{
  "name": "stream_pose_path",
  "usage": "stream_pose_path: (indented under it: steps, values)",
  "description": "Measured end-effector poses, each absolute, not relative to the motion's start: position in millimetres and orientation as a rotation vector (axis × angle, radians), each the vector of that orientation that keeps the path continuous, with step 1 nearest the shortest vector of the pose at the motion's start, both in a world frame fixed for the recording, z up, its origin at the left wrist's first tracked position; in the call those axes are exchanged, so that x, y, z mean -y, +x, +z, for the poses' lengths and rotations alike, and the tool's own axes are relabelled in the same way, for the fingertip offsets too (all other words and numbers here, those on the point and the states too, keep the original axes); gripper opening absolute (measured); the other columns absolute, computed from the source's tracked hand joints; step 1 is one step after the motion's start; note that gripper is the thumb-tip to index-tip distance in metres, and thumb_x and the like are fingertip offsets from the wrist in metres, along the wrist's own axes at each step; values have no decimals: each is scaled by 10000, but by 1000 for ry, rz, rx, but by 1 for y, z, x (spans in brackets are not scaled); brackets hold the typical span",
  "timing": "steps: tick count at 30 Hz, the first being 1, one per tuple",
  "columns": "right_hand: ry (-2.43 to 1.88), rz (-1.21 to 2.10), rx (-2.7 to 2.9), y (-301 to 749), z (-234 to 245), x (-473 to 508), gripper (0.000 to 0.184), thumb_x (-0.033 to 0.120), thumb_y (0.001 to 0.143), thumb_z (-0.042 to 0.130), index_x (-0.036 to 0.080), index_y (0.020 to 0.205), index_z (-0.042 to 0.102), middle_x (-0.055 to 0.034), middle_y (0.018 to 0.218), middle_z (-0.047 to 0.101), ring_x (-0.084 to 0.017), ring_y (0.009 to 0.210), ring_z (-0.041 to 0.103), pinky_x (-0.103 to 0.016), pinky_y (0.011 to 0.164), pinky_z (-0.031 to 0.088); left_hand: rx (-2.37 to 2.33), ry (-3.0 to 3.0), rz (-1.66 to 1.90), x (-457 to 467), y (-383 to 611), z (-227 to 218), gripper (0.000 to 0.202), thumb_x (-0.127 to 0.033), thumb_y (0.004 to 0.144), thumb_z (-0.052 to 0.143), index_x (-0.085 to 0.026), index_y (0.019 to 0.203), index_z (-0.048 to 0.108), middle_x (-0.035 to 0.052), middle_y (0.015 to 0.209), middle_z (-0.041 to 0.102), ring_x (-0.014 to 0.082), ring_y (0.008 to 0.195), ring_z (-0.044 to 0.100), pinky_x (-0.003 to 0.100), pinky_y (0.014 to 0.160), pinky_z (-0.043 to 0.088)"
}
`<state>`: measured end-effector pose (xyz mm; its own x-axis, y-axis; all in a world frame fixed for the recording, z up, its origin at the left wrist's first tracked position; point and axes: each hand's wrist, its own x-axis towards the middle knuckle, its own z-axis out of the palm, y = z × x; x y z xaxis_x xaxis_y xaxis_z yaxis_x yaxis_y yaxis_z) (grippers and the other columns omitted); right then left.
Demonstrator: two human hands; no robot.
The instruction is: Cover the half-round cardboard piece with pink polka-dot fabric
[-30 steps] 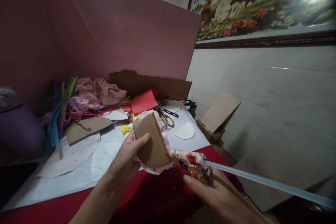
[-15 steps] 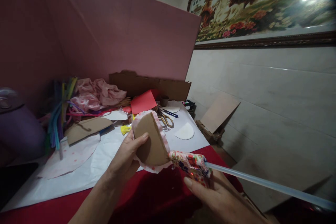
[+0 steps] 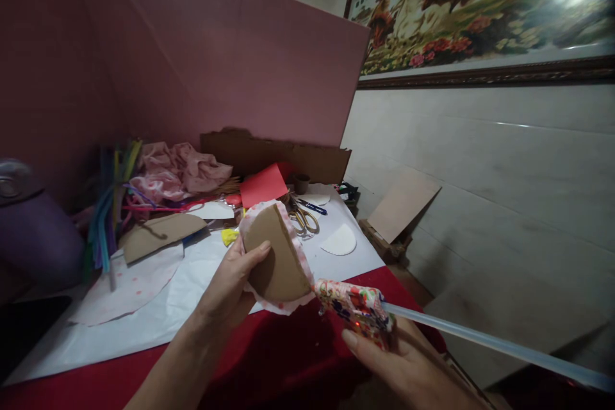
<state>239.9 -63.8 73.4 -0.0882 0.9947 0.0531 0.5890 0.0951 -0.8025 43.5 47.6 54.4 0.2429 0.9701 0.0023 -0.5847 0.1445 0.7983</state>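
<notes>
My left hand (image 3: 243, 275) grips a half-round cardboard piece (image 3: 273, 256) by its left side, thumb on the bare brown face. Pale pink spotted fabric (image 3: 288, 306) sticks out around the cardboard's rim. My right hand (image 3: 389, 349) is closed around a glue gun (image 3: 355, 307) with a flowery covering and a small red light. A long translucent glue stick (image 3: 480, 333) juts from its rear toward the right. The gun's nozzle points at the cardboard's lower right corner; whether it touches I cannot tell.
Scissors (image 3: 307, 221), a blue cutter (image 3: 312, 207) and a white half-round piece (image 3: 339, 240) lie on the table's white sheet. Pipe cleaners (image 3: 100, 218), pink fabric (image 3: 182, 170), red paper (image 3: 263, 186) and another cardboard piece (image 3: 163, 234) crowd the left and back. A red cloth (image 3: 269, 359) hangs in front.
The glue gun has shifted slightly right and down, its nozzle backing a little off the cardboard's corner. My left hand and the cardboard stay nearly in place.
</notes>
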Motion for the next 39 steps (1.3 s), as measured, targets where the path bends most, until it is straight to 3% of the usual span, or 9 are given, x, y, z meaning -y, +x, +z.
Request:
stream_pose_path:
  steps: [5, 9, 12, 17, 21, 32, 39]
  values:
    - [-1556, 833, 1777, 236, 80, 63, 255, 317, 871, 505, 222, 966, 722, -38, 1045, 696, -267, 1070, 584, -355, 952, 431, -611, 783, 1227, -49, 44, 54, 542, -172, 752, 681, -272, 1254, 503, 44, 908, 737, 192, 740, 683, 310, 685, 559]
    - [-1647, 828, 1754, 238, 80, 65, 259, 357, 865, 512, 219, 816, 726, -35, 858, 715, -255, 923, 629, -323, 814, 492, -600, 787, 1223, -50, 43, 53, 558, -184, 741, 691, -267, 1259, 502, 52, 930, 734, 204, 751, 686, 319, 691, 559]
    - [-1622, 853, 1714, 238, 81, 63, 241, 354, 855, 529, 209, 886, 719, -30, 829, 711, -241, 869, 633, -327, 799, 501, -597, 796, 1215, -49, 43, 52, 546, -190, 747, 684, -265, 1257, 503, 56, 942, 730, 210, 754, 688, 326, 697, 559]
    - [-1553, 946, 1721, 239, 83, 56, 283, 333, 888, 500, 201, 1072, 671, -42, 993, 695, -242, 991, 608, -353, 921, 449, -598, 793, 1192, -48, 43, 54, 555, -176, 759, 672, -274, 1273, 488, 49, 919, 735, 202, 735, 689, 314, 677, 562]
    - [-1586, 956, 1722, 239, 82, 57, 292, 355, 883, 499, 201, 1056, 676, -42, 956, 699, -263, 1003, 608, -365, 893, 465, -608, 792, 1194, -48, 43, 54, 545, -170, 765, 667, -265, 1271, 490, 46, 922, 738, 196, 734, 691, 303, 670, 563]
    - [-1639, 882, 1692, 237, 83, 64, 350, 370, 850, 540, 249, 1154, 664, -41, 1114, 687, -283, 1055, 600, -366, 929, 459, -612, 783, 1199, -50, 43, 52, 473, -169, 748, 687, -226, 1197, 551, 56, 927, 738, 189, 724, 688, 304, 679, 565]
    - [-1637, 855, 1740, 242, 78, 69, 251, 329, 846, 547, 271, 1011, 727, -18, 1061, 709, -277, 1068, 598, -354, 971, 429, -623, 770, 1228, -49, 44, 55, 432, -149, 755, 676, -211, 1168, 566, 40, 874, 740, 177, 715, 681, 283, 656, 564]
